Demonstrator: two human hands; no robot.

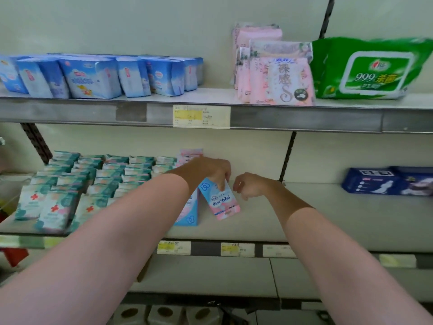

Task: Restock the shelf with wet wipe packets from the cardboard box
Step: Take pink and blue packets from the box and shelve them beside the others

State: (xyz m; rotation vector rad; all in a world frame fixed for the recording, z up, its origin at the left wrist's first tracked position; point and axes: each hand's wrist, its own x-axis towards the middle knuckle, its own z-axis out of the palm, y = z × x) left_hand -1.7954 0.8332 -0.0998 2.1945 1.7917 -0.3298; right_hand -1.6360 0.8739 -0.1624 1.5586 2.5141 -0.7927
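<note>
My left hand (208, 171) grips the top of a pink and blue wet wipe packet (222, 202) marked 666, which stands tilted on the middle shelf (304, 219). Just left of it stands another pink and blue packet (188, 216), partly hidden by my left forearm. More pink packets (191, 153) show behind my left hand. My right hand (251, 186) hovers just right of the held packet, fingers curled, with nothing in it. The cardboard box is out of view.
Rows of teal and white packets (77, 184) fill the left of the middle shelf. Dark blue packs (389, 181) lie at its right. The upper shelf holds blue packs (93, 76), pink packs (276, 71) and a green wipes pack (372, 69). Price labels (201, 116) line the shelf edges.
</note>
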